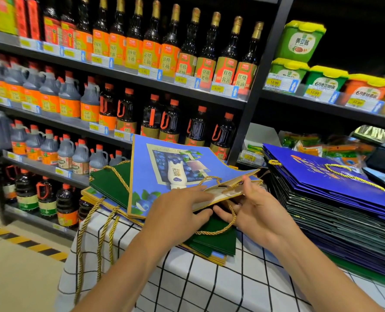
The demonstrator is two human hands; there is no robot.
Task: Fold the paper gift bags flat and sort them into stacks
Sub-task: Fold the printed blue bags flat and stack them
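Table (209,287) in foreground, covered by a cloth; shelving (128,77) behind it, bottles (164,52) in rows on each level; tubs (299,41) on the shelf section to the right. Low stack of flat bags (110,185) on the table's left part, its cord handles (96,221) hanging over the left edge; tall stack of flat bags (335,203) on the right part, well apart from the low one. Printed bag (164,172) lies tilted on the low stack, mouth toward the person; left hand (178,212) on its near edge, right hand (254,208) at its mouth, just beside the left; possibly a tray (383,161) behind the tall stack.
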